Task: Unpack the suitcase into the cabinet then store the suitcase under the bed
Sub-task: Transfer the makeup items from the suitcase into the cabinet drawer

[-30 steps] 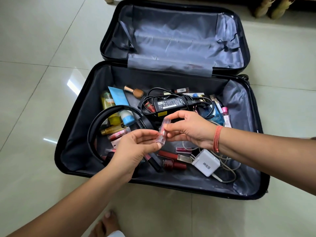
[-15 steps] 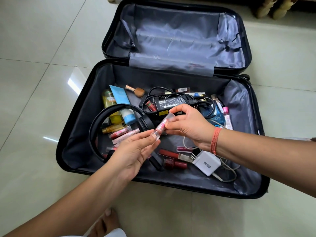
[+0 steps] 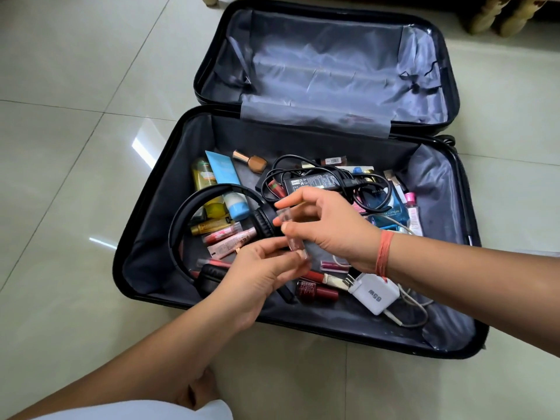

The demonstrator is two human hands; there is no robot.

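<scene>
A black suitcase [image 3: 145,237] lies open on the tiled floor, its lid half bare. Above the lower half, both hands hold one small clear lip gloss tube [image 3: 291,234] with pink contents. My right hand [image 3: 330,225] pinches its upper end. My left hand [image 3: 260,277] pinches its lower end from below. Under the hands lie black headphones [image 3: 194,207], a black laptop adapter [image 3: 315,181] with coiled cable, a white 65W charger [image 3: 374,294] and several cosmetic tubes and bottles [image 3: 224,234].
Carved wooden furniture legs [image 3: 497,16] stand beyond the lid at the top right. Glossy floor tiles [image 3: 60,147] surround the case. My bare foot [image 3: 200,389] shows near the bottom edge, in front of the suitcase.
The tube stays between both hands and has turned from slanted to nearly upright. My right hand has shifted slightly higher on it. The camera has tilted a little.
</scene>
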